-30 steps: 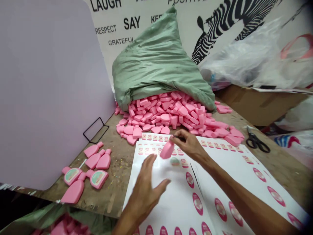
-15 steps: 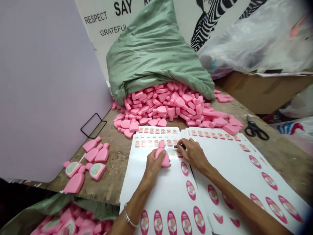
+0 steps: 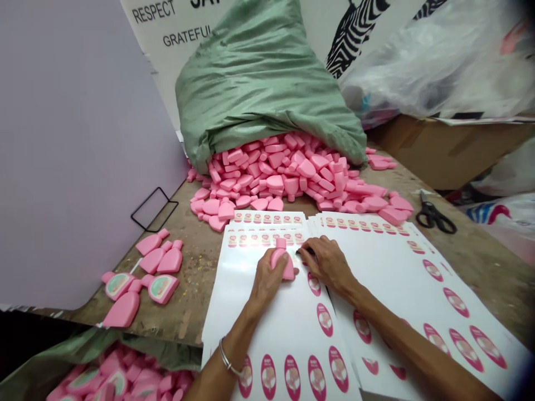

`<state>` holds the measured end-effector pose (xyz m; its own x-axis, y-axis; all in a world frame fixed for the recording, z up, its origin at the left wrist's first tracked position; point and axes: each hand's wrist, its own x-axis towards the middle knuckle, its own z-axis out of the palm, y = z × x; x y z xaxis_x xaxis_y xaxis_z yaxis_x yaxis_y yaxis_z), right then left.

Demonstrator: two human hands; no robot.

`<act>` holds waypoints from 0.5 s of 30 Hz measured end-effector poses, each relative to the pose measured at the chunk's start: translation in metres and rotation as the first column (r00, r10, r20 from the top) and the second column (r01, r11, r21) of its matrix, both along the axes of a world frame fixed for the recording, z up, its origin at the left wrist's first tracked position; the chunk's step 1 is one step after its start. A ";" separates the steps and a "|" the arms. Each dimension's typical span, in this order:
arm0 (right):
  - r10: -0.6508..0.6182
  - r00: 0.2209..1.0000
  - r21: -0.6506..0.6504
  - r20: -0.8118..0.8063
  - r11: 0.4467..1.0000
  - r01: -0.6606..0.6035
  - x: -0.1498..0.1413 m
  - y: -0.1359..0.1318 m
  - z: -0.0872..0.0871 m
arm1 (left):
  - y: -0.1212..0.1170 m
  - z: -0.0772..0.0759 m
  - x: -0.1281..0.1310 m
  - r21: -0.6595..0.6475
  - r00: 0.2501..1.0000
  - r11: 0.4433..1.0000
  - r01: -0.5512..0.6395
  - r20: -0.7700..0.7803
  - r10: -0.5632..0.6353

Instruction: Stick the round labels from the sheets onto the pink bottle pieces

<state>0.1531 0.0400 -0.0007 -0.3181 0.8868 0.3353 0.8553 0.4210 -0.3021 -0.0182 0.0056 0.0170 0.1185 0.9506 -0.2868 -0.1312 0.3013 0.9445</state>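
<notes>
My left hand (image 3: pixel 266 278), with a silver bangle on its wrist, is closed around a small pink plastic bottle (image 3: pixel 287 266), its cap pointing away from me. Just right of it, my right hand (image 3: pixel 330 264) pinches a small dark tool (image 3: pixel 305 252), mostly hidden by the fingers; its exact kind cannot be made out. Both hands are over the left white sticker sheet (image 3: pixel 251 301), which carries pink oval stickers (image 3: pixel 325 319) and a row of small stickers along its top. The tool's tip is close to the bottle's right side.
A second sticker sheet (image 3: pixel 384 267) lies to the right, near black scissors (image 3: pixel 434 217). Pink bottles (image 3: pixel 276 167) spill from a green sack (image 3: pixel 267 83). Several bottles, two labelled (image 3: pixel 163 288), lie left by a black wire stand (image 3: pixel 154 210). Another sack (image 3: pixel 54 351) of bottles sits below the table edge.
My left hand has brought the bottle slightly right, nearer my right hand. A pale sticker near the right fingers earlier is now mostly hidden. The whole view has shifted a little.
</notes>
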 end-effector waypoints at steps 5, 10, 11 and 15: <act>-0.018 0.999 0.035 0.045 0.999 0.016 0.000 0.002 -0.002 | 0.000 0.000 -0.001 0.010 1.000 1.000 0.010 0.027 -0.010; -0.070 0.992 -0.082 -0.106 0.995 0.062 0.001 0.003 -0.009 | 0.000 0.001 -0.002 0.012 1.000 1.000 0.010 0.004 -0.010; -0.092 0.987 -0.092 -0.130 0.992 0.081 0.000 0.003 -0.010 | 0.000 0.000 -0.001 0.013 1.000 1.000 0.013 0.006 -0.013; -0.109 0.990 0.006 -0.092 0.994 0.110 -0.004 0.001 -0.011 | 0.001 -0.003 -0.001 0.010 0.999 1.000 0.010 0.030 -0.010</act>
<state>0.1492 0.0407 -0.0119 -0.1866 0.9106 0.3688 0.8657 0.3299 -0.3766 -0.0197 0.0069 0.0138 0.1366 0.9521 -0.2735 -0.1567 0.2933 0.9431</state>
